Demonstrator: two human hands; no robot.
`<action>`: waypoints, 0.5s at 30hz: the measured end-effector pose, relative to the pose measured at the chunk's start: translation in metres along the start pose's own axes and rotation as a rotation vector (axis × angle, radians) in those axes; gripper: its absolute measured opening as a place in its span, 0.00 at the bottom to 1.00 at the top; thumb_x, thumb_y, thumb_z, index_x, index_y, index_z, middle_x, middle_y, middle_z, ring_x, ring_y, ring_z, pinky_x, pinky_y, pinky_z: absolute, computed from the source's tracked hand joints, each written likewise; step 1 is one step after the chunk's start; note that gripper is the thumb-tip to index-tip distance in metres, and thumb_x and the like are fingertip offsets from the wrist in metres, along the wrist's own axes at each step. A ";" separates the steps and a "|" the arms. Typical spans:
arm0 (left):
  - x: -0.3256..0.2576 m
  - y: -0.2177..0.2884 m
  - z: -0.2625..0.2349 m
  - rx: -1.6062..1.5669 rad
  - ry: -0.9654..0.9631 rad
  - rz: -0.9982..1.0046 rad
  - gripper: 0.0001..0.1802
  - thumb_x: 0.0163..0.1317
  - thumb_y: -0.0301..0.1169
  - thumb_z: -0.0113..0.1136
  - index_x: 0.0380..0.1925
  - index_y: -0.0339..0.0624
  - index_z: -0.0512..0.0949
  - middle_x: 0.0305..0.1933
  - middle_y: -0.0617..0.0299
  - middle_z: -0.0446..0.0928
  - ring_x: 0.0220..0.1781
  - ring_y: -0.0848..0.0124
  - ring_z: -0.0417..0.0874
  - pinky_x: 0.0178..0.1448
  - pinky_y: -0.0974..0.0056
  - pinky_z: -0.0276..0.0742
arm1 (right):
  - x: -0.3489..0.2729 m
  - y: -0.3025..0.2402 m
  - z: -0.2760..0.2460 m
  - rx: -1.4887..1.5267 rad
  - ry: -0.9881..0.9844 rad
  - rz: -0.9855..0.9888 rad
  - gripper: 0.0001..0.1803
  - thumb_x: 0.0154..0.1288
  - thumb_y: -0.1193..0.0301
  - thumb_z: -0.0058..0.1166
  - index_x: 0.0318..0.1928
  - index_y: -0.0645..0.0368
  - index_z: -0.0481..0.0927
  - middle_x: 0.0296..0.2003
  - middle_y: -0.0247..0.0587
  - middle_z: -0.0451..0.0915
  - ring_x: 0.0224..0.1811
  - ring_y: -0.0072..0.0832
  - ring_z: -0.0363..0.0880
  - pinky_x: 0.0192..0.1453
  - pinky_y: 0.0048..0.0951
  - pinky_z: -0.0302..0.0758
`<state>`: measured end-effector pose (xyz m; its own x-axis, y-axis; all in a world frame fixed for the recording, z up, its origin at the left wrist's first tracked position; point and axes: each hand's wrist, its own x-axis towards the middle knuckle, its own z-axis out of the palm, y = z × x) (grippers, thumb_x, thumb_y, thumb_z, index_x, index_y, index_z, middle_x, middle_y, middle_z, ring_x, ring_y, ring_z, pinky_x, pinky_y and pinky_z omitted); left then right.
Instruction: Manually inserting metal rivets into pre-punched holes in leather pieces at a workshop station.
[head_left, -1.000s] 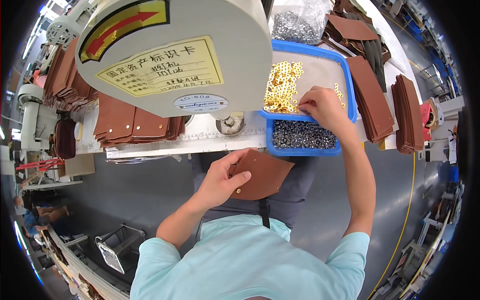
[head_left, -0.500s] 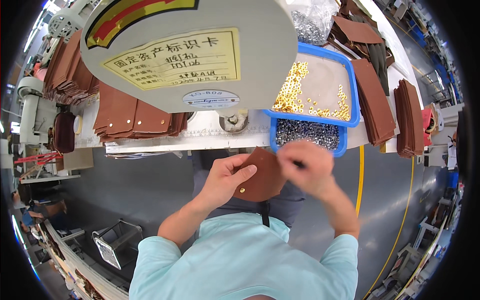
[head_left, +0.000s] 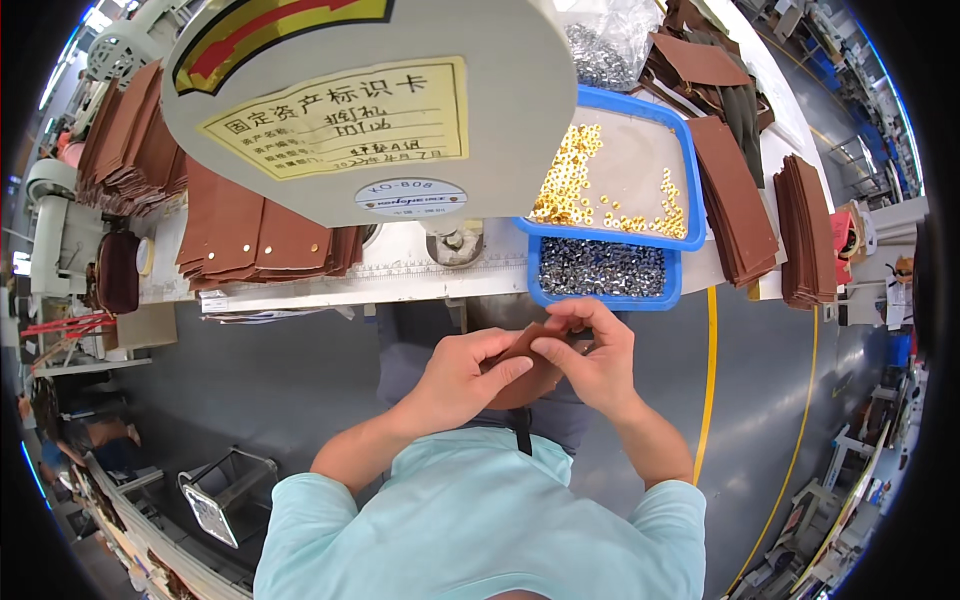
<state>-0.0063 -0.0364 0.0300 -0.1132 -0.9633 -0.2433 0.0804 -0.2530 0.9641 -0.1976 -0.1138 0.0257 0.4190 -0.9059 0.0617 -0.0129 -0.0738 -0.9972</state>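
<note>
Both hands hold a brown leather piece point(head_left: 527, 388) in front of my body, just below the table edge. My left hand point(head_left: 462, 375) grips its left side, thumb on top. My right hand point(head_left: 597, 358) pinches the upper right corner between thumb and fingers. The leather's top part is bent up toward me, and the hands hide much of its surface. Whether a small metal part sits between the right fingers is hidden. Just beyond the right hand, a blue tray point(head_left: 602, 302) holds dark silvery metal pieces. Behind it, another blue tray point(head_left: 692, 190) holds gold-coloured ring-shaped pieces.
A large pale machine housing point(head_left: 330, 195) overhangs the white table point(head_left: 330, 291). Stacked brown leather pieces point(head_left: 225, 225) with metal studs lie left; more leather strips point(head_left: 735, 205) lie right. A clear bag point(head_left: 605, 50) of metal parts sits behind the trays. A metal-framed stool point(head_left: 225, 490) stands lower left.
My right hand, blurred beside the leather before, has come down onto its upper right corner. The leather, flatter earlier with a gold stud showing, is now bent and the stud is hidden.
</note>
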 end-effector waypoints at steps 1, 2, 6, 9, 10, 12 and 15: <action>-0.002 0.005 0.002 0.166 0.037 0.051 0.15 0.71 0.30 0.65 0.55 0.37 0.84 0.41 0.59 0.86 0.41 0.75 0.85 0.45 0.67 0.81 | -0.004 0.001 -0.003 -0.078 -0.046 0.019 0.09 0.59 0.81 0.71 0.40 0.62 0.87 0.38 0.37 0.85 0.39 0.26 0.82 0.48 0.27 0.79; -0.004 0.008 0.002 0.334 0.075 0.099 0.14 0.68 0.30 0.68 0.52 0.38 0.85 0.39 0.56 0.87 0.38 0.72 0.87 0.44 0.66 0.82 | -0.006 0.001 -0.005 -0.153 -0.092 0.039 0.09 0.58 0.81 0.71 0.41 0.61 0.88 0.37 0.38 0.86 0.38 0.26 0.83 0.47 0.28 0.79; 0.001 -0.004 -0.006 0.644 0.119 0.414 0.12 0.61 0.30 0.72 0.45 0.39 0.87 0.38 0.57 0.87 0.36 0.66 0.88 0.40 0.63 0.84 | 0.018 0.008 -0.027 -0.375 -0.290 -0.269 0.10 0.63 0.79 0.66 0.46 0.63 0.87 0.41 0.44 0.88 0.42 0.33 0.86 0.46 0.33 0.81; -0.001 -0.005 -0.011 0.877 0.224 0.704 0.12 0.54 0.28 0.72 0.40 0.41 0.88 0.35 0.63 0.87 0.35 0.67 0.88 0.38 0.64 0.85 | 0.044 0.011 -0.039 -0.787 -0.102 -0.279 0.10 0.65 0.78 0.63 0.46 0.63 0.87 0.47 0.48 0.86 0.46 0.46 0.86 0.51 0.42 0.82; 0.000 -0.003 -0.011 0.933 0.252 0.853 0.11 0.52 0.26 0.73 0.37 0.42 0.88 0.33 0.65 0.87 0.34 0.68 0.88 0.37 0.66 0.84 | 0.049 0.015 -0.041 -0.784 -0.103 -0.271 0.10 0.65 0.78 0.63 0.46 0.63 0.87 0.47 0.48 0.86 0.46 0.46 0.86 0.51 0.42 0.82; 0.000 0.000 -0.012 1.010 0.269 1.052 0.10 0.47 0.25 0.72 0.32 0.43 0.87 0.31 0.66 0.87 0.34 0.70 0.88 0.35 0.68 0.83 | 0.055 0.026 -0.043 -0.920 -0.111 -0.336 0.10 0.63 0.80 0.62 0.46 0.64 0.87 0.45 0.49 0.84 0.46 0.48 0.85 0.50 0.44 0.82; -0.004 -0.002 -0.015 0.983 0.239 1.098 0.09 0.46 0.24 0.72 0.31 0.43 0.86 0.32 0.65 0.86 0.35 0.68 0.88 0.36 0.66 0.84 | 0.061 0.032 -0.044 -0.948 -0.144 -0.305 0.09 0.63 0.80 0.62 0.44 0.64 0.87 0.41 0.47 0.83 0.43 0.48 0.84 0.49 0.44 0.82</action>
<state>0.0090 -0.0339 0.0278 -0.2713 -0.6446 0.7147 -0.6773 0.6555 0.3340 -0.2127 -0.1900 -0.0004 0.6301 -0.7382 0.2407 -0.5775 -0.6528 -0.4903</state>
